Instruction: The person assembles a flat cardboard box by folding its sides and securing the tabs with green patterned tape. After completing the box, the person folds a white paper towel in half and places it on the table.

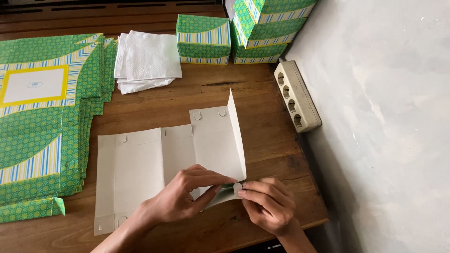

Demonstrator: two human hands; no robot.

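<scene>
Grey carton blank (154, 168) between both hands

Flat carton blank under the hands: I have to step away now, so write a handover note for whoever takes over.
Left hand: fingers pinching the near edge of the unfolded carton blank, plain grey side up.
Right hand: pinching a small tab at the same near edge; both grips closed on the blank.
The blank lies on the wooden table, its right panel folded upright.
Done: finished green boxes stand at the far edge, more stacked beside them.
Left: this blank is only partly folded; a pile of flat green blanks waits at left. White tissues lie behind.
</scene>
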